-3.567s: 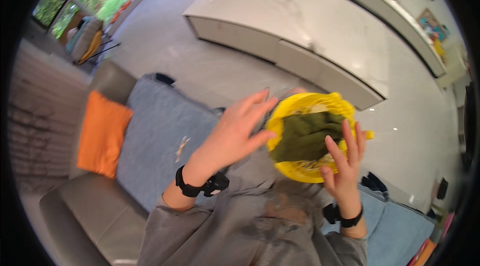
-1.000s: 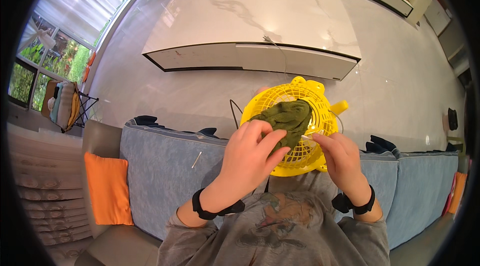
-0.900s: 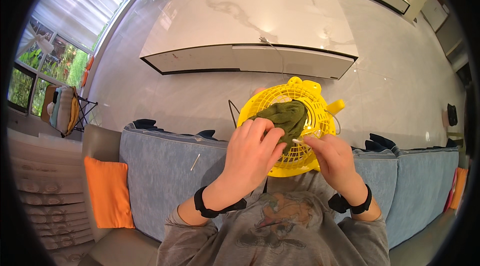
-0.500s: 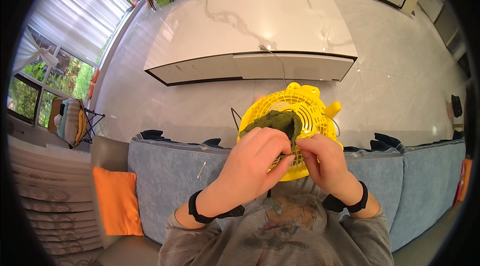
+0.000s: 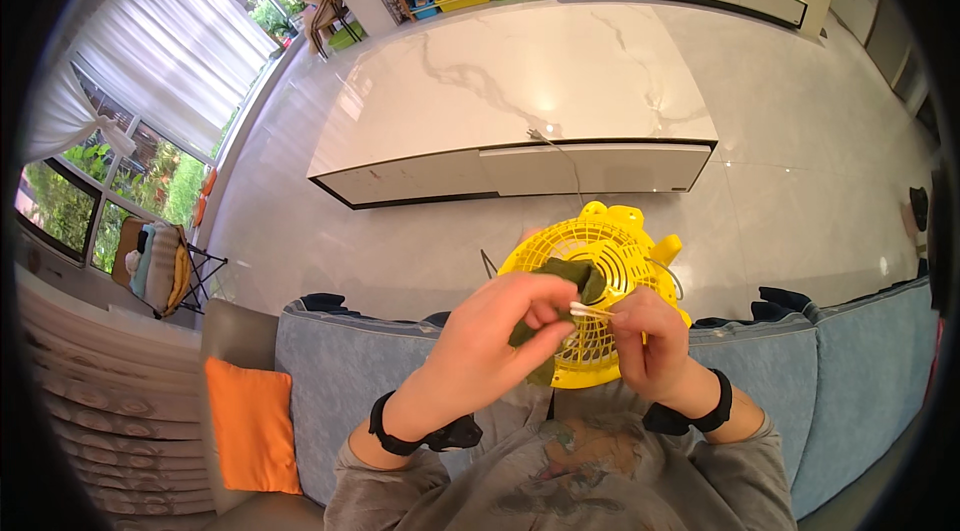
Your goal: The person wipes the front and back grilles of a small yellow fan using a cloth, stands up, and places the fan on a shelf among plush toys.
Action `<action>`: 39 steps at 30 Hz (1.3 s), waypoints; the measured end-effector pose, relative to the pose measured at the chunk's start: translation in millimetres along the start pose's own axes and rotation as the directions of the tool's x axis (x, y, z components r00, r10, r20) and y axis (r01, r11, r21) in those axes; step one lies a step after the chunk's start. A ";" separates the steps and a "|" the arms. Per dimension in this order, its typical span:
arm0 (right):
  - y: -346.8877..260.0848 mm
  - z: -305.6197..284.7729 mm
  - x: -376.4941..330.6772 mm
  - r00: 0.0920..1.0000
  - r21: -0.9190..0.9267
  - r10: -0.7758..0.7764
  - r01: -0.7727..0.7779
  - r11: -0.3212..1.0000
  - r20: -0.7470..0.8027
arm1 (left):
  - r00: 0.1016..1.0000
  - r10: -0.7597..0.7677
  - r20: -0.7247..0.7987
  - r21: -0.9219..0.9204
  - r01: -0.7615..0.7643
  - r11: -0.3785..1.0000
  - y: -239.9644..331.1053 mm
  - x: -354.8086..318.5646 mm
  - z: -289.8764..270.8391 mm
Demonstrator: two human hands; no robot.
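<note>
Left hand [image 5: 495, 336] closed on a dark green cloth [image 5: 560, 301] and right hand [image 5: 650, 336] pinching a white cotton swab [image 5: 590, 309], against the near yellow fan [image 5: 620, 261] grille.

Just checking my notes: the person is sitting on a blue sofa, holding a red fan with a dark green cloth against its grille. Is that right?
Not quite. The fan is yellow, not red, as the head view shows. The rest stands: blue sofa, dark green cloth against the grille.

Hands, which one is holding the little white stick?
Both pinch it: the left hand has one end of the white stick plus the green cloth; the right hand has the other.
</note>
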State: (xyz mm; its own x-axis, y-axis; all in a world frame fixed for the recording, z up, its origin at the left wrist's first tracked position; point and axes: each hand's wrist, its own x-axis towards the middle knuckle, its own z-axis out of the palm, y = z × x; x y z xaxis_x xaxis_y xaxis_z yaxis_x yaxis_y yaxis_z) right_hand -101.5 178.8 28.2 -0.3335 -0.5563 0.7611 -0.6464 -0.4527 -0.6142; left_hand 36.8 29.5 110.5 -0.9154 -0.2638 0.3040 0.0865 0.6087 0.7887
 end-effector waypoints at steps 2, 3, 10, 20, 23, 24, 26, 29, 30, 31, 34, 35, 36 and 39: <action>-1.1 -0.7 6.0 1.000 -0.021 -0.014 0.014 1.000 0.006 | 1.000 -0.016 0.001 0.070 0.016 0.997 -3.6 0.9 -0.1; -1.3 -1.5 10.1 1.000 -0.045 -0.026 0.026 0.999 0.011 | 0.999 -0.028 -0.015 0.079 0.029 0.996 -5.8 3.1 0.6; 0.5 -20.0 -2.9 0.995 -0.167 0.085 -0.075 0.983 0.053 | 0.979 -0.135 -0.154 -0.014 0.134 0.991 -27.2 -1.2 5.5; 5.6 -0.6 16.0 0.966 -0.119 0.081 -0.053 0.991 0.247 | 0.955 0.294 0.047 0.011 -0.295 0.955 2.5 11.1 17.2; 2.6 -0.9 16.5 0.944 0.103 0.242 -0.270 0.958 0.222 | 0.926 0.378 -0.021 0.119 -0.373 0.920 -4.1 13.1 14.1; 1.3 -2.0 15.3 0.937 0.151 0.284 -0.317 0.936 0.203 | 0.913 0.404 -0.062 0.165 -0.390 0.906 -5.2 12.1 9.9; -1.1 -3.8 7.7 0.911 0.251 0.377 -0.409 0.878 0.166 | 0.937 0.328 -0.119 0.221 -0.296 0.929 -9.9 5.5 2.8; -2.8 -4.4 7.5 0.902 0.405 0.399 -0.431 0.807 0.165 | 0.964 0.235 -0.123 0.249 -0.199 0.948 -13.9 1.0 0.4; -4.7 -4.7 9.0 0.900 0.452 0.399 -0.433 0.780 0.173 | 0.972 0.202 -0.119 0.220 -0.172 0.960 -10.5 0.1 1.6; -5.7 -5.0 10.7 0.900 0.495 0.398 -0.432 0.754 0.180 | 0.978 0.173 -0.114 0.192 -0.149 0.970 -7.3 1.1 1.8; -7.0 -4.1 12.7 0.881 0.592 0.424 -0.460 0.662 0.211 | 0.989 0.095 -0.115 0.066 -0.088 0.994 1.6 3.9 -2.1; -7.9 -3.5 15.3 0.886 0.580 0.407 -0.455 0.676 0.221 | 0.983 0.151 -0.101 0.119 -0.139 0.983 2.9 5.1 -5.1; -9.6 -2.5 18.5 0.891 0.568 0.389 -0.450 0.689 0.233 | 0.975 0.205 -0.085 0.171 -0.188 0.967 4.0 7.4 -9.4; -14.3 -2.9 27.7 0.877 0.578 0.395 -0.479 0.661 0.274 | 0.955 0.295 0.003 0.259 -0.286 0.922 13.6 18.0 -18.5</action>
State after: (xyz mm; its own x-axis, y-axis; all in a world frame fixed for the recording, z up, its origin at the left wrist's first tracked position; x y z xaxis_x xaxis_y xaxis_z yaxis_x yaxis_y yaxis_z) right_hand -103.5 171.8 58.7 -0.3602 -0.8575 0.3673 0.1284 -0.4356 -0.8909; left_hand 28.8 19.2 136.6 -0.8502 -0.0698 0.5218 0.2398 0.8310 0.5019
